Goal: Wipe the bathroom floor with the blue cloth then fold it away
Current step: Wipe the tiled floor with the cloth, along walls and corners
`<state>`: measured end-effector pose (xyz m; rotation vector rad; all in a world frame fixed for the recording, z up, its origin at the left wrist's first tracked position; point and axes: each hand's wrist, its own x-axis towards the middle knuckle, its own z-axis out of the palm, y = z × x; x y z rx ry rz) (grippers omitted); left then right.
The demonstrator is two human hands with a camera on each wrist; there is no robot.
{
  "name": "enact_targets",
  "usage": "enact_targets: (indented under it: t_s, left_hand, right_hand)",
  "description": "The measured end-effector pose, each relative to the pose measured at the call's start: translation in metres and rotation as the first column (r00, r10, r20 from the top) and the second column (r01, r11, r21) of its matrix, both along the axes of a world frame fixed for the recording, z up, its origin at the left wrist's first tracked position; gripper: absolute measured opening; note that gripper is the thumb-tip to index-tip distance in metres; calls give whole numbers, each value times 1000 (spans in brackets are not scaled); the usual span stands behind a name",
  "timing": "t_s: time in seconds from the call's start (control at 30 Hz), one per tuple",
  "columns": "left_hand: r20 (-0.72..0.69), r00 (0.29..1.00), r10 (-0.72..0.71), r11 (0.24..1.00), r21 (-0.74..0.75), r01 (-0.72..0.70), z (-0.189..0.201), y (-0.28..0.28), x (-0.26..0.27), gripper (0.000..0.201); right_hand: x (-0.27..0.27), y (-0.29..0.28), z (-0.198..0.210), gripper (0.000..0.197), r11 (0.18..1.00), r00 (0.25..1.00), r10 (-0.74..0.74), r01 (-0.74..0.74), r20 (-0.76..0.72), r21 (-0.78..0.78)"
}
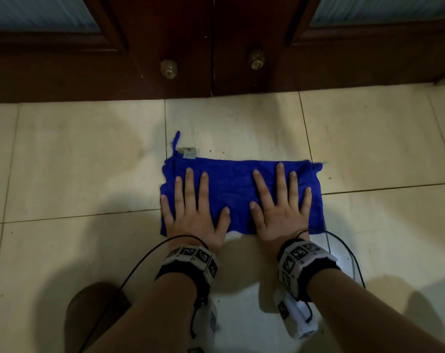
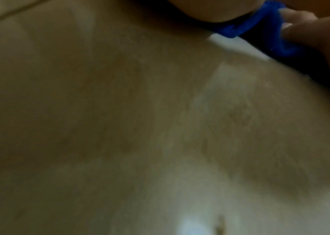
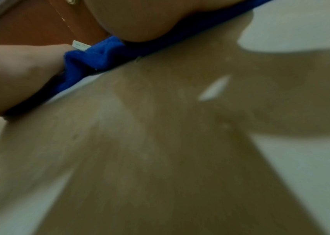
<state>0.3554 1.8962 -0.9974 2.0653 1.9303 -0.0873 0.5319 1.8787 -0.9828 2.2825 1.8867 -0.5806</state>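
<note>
A blue cloth lies spread as a rectangle on the beige tiled floor, a small label sticking out at its far left corner. My left hand lies flat on the cloth's left half, fingers straight and spread. My right hand presses flat on the right half the same way. In the left wrist view the blue cloth shows at the top right under a palm and fingers. The right wrist view shows the cloth bunched slightly between the two hands.
Dark wooden double doors with two round knobs stand just beyond the cloth. Cables run from both wrist devices across the floor. A dark foot or knee sits at the lower left.
</note>
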Motion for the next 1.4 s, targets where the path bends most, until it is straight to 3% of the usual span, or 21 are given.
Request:
enact_targets:
  t_s: [0.83,1.4]
  left_hand:
    - [-19,998,62,998,3,-62,5,84,19,84]
    - [-26,998,58,993,102,-55,2,129,25,81]
  right_hand:
    - [13,91,-3,59,1000,1000,1,-1,-5,20]
    - [30,145,-4,57,996,997,81,-80,0,50]
